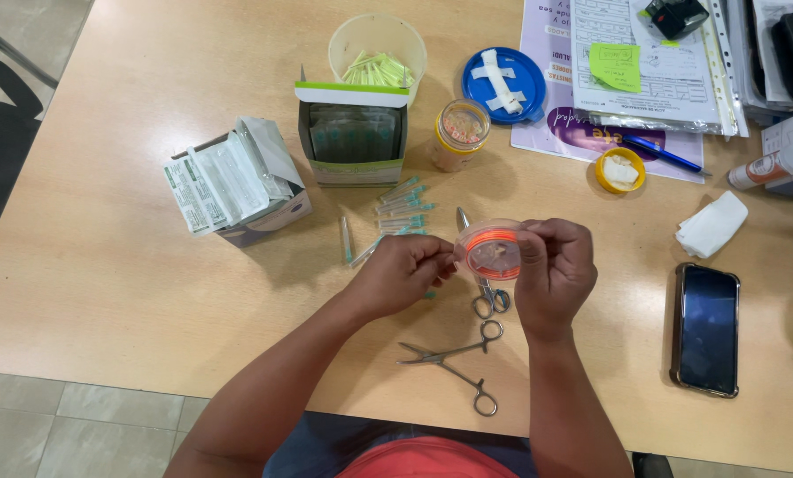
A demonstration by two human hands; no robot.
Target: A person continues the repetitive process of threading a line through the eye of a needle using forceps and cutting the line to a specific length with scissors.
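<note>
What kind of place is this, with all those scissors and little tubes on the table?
Probably a desk in a clinic or a nursing classroom. Surgical clamps lie on the wooden table, capped needles sit beside boxes of sealed packets, and both hands hold a small clear dish wound with orange thread.

orange-rimmed clear dish [493, 251], blue lid [503, 84]

Wooden table [104, 265] bears forceps [454, 361], phone [706, 329], probably capped needles [403, 205].
</note>
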